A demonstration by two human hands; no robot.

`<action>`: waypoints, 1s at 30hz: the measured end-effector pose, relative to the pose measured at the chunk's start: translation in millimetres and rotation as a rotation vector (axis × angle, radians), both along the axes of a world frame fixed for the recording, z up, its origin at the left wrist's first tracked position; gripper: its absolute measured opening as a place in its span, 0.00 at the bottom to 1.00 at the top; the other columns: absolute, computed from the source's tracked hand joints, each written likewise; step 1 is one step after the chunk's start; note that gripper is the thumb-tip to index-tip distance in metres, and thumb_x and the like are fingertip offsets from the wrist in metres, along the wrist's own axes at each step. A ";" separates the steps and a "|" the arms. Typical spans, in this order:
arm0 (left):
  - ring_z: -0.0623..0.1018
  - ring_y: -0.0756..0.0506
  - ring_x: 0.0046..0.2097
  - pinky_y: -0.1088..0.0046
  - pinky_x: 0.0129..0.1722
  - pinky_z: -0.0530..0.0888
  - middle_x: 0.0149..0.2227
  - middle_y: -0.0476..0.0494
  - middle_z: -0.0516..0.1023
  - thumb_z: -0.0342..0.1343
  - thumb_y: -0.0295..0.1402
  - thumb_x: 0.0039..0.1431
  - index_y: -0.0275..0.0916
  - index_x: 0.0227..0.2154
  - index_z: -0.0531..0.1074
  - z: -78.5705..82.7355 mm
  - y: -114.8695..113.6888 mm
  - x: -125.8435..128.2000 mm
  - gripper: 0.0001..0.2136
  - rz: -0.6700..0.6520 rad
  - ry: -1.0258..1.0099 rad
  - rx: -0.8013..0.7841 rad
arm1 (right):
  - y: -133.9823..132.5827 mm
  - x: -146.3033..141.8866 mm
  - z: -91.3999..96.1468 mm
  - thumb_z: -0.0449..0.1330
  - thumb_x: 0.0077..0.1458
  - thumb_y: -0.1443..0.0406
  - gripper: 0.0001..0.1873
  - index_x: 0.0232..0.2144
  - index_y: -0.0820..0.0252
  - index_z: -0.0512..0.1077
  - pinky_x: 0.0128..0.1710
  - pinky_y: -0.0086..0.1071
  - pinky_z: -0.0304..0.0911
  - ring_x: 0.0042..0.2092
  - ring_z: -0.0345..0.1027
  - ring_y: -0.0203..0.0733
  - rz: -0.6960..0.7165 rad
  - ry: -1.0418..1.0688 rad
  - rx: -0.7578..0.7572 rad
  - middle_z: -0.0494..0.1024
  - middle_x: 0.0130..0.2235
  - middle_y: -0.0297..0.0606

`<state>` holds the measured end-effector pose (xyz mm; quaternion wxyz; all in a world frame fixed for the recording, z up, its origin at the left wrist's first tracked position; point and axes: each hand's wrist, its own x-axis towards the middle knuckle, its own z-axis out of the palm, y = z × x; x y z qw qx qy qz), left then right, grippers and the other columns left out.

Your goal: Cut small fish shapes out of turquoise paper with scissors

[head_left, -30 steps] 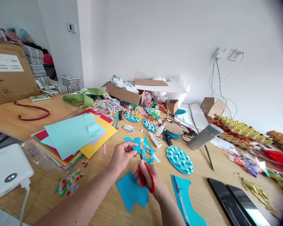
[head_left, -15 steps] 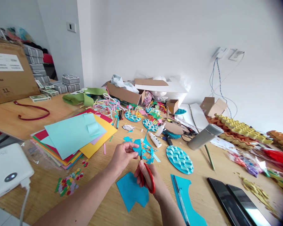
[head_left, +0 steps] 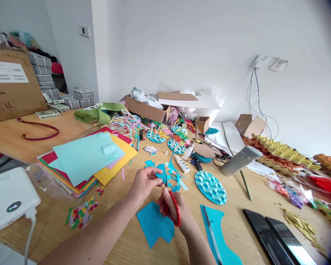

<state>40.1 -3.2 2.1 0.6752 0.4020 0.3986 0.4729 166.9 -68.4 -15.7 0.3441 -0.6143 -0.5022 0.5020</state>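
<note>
My left hand [head_left: 147, 179] pinches a small piece of blue paper [head_left: 162, 173] between thumb and fingers. Red-handled scissors [head_left: 177, 213] are gripped in my right hand [head_left: 172, 208], their blades up against the right side of that piece. Below my hands a larger blue paper sheet [head_left: 156, 224] with a notched edge lies on the table. Blue paper scraps [head_left: 174, 180] are scattered just behind the blades. To the right, a pen [head_left: 212, 233] rests on another blue sheet with a curved cut [head_left: 223, 243].
A blue oval with wavy strips [head_left: 210, 187] lies right of my hands, near a grey flask [head_left: 240, 161] and glue bottles [head_left: 182, 163]. Coloured paper sheets [head_left: 82, 158] are stacked at left, with paper dots [head_left: 81, 213] in front. Two phones [head_left: 267, 235] lie at the lower right.
The whole view has shifted very slightly. My hands, the scissors and the blue piece keep almost the same positions.
</note>
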 end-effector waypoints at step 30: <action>0.77 0.50 0.24 0.76 0.28 0.74 0.21 0.51 0.76 0.62 0.21 0.38 0.32 0.30 0.74 -1.7 -2.9 2.7 0.11 0.039 -0.060 -0.026 | 0.1 -3.0 0.3 0.48 0.50 0.35 0.37 0.21 0.63 0.68 0.18 0.27 0.51 0.19 0.59 0.33 -0.029 -0.021 0.022 0.68 0.17 0.36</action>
